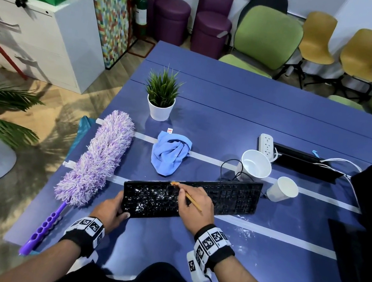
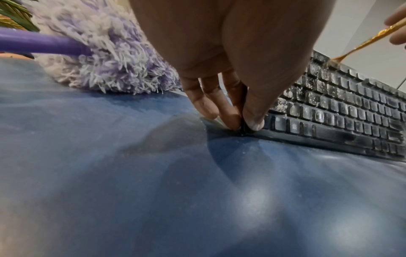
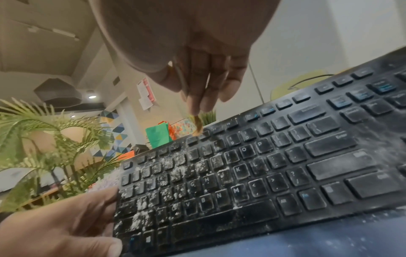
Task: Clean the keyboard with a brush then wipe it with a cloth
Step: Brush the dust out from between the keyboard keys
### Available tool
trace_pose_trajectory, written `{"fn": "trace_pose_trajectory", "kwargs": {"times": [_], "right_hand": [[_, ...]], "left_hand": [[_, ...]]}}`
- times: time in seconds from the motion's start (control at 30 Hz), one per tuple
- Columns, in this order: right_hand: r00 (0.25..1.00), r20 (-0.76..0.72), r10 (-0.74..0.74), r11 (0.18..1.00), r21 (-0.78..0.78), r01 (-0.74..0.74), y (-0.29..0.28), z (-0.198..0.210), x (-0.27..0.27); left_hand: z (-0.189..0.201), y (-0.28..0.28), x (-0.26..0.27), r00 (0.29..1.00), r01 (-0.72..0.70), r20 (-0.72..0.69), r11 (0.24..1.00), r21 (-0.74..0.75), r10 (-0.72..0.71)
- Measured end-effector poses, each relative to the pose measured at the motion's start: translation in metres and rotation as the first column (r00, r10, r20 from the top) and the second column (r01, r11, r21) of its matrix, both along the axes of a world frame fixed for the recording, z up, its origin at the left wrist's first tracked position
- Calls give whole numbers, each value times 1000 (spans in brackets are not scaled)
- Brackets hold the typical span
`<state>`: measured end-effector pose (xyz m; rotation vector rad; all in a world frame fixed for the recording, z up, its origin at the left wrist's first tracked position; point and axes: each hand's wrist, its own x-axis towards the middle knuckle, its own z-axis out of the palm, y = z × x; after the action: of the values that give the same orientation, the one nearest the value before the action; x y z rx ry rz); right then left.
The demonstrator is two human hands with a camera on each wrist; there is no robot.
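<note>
The keyboard [image 1: 191, 197] is the landmark: black, wired, lying flat on the blue tabletop [image 1: 269, 120] close to the person, its left half strewn with white powder and its right half only faintly dusted. At the keyboard's near-left corner the left hand [image 1: 108, 211] holds it, the grip narrow, thumb on top by the edge keys and fingers [image 2: 228, 111] against the side; above the middle of the keyboard the right hand [image 1: 196, 204] holds a thin brush [image 1: 186, 196] like a pen, its grip pinched on the yellow handle, the orange bristles touching the top row of keys at the far edge. Left of the keyboard lies a purple duster [image 1: 98, 160], its handle pointing toward the person; just beyond the keyboard's far edge sits the crumpled blue cloth [image 1: 169, 154], untouched; beyond its far-right end stand two white paper cups [image 1: 256, 163], one tilted; farther still are a white power strip [image 1: 268, 144] and a small potted plant [image 1: 161, 97].
</note>
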<state>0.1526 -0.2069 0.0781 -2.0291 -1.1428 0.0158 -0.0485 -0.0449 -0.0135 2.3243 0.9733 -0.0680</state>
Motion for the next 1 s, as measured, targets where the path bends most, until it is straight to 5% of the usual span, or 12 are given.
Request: {"fn": "trace_pose_trajectory", "kwargs": {"times": [0.13, 0.3, 0.47, 0.63, 0.77, 1.0], "right_hand": [[996, 17, -92, 996, 20, 91, 1, 3, 1], [985, -14, 174, 982, -73, -174, 11, -3, -17], [994, -25, -110, 993, -41, 108, -9, -3, 15], [981, -78, 175, 959, -213, -188, -37, -14, 15], [996, -38, 76, 995, -66, -79, -40, -21, 19], [982, -111, 155, 973, -153, -171, -34, -18, 14]], "left_hand": [[-1, 0, 0, 1000, -1, -14, 1000, 5, 1], [2, 0, 0, 1000, -2, 4, 1000, -13, 2], [5, -1, 0, 1000, 3, -6, 1000, -4, -3], [5, 1, -1, 1000, 5, -3, 1000, -5, -5], [6, -1, -1, 1000, -1, 0, 1000, -6, 1], [6, 0, 1, 1000, 9, -1, 1000, -6, -9]]}}
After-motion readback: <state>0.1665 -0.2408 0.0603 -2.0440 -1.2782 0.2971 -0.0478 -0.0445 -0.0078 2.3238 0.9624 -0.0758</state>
